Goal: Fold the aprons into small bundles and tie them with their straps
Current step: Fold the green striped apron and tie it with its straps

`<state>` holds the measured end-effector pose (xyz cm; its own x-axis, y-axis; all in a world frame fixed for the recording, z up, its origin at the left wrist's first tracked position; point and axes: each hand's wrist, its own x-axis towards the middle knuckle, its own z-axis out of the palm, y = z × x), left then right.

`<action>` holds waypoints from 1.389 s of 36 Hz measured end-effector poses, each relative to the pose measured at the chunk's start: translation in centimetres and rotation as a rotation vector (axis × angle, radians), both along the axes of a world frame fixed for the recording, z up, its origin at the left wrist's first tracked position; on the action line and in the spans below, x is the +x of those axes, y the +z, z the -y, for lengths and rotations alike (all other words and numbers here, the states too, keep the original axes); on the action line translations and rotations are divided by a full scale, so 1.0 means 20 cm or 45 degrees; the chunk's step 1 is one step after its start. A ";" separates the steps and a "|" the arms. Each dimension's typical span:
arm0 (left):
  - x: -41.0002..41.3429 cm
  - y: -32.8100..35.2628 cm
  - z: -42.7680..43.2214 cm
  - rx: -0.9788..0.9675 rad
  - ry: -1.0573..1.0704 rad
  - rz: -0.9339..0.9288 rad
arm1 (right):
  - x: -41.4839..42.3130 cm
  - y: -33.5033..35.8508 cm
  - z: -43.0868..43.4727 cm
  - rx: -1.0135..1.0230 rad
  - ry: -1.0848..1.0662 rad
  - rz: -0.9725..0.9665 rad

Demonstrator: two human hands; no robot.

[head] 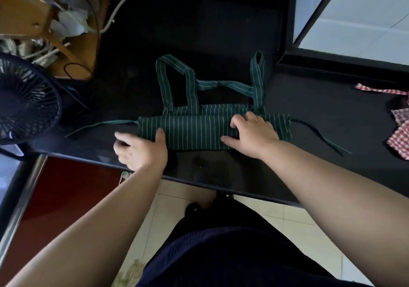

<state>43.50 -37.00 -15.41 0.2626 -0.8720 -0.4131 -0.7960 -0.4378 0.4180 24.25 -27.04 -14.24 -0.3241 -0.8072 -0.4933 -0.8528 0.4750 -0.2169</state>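
A dark green apron with thin white stripes (199,131) lies folded into a long band on the black counter (309,114). Its neck straps (177,80) loop out toward the far side. Thin waist ties trail off both ends, one to the left (106,125) and one to the right (318,138). My left hand (139,149) sits at the band's near left corner, thumb on the cloth and fingers spread on the counter. My right hand (252,133) presses the right part of the band, its fingers bent over the top fold.
A red-and-white checked apron (398,136) lies at the counter's right edge. A dark table fan (24,100) stands at the left. A wooden chair with clutter (55,20) and a white cable (132,1) are at the back left. The counter's near edge runs just below my hands.
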 end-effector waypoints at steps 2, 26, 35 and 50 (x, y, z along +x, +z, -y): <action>-0.06 0.02 0.01 0.166 0.392 -0.212 | 0.00 0.00 0.01 0.009 0.005 0.009; -0.22 -0.02 -0.08 -0.054 -1.591 0.444 | 0.00 -0.01 -0.17 -0.463 -0.467 -0.002; -0.26 -0.01 -0.08 -0.031 -1.568 0.373 | -0.04 0.05 -0.14 -0.768 -2.392 1.021; -0.30 0.03 -0.08 -0.098 -1.427 0.378 | 0.02 0.01 -0.06 -0.822 -0.799 0.091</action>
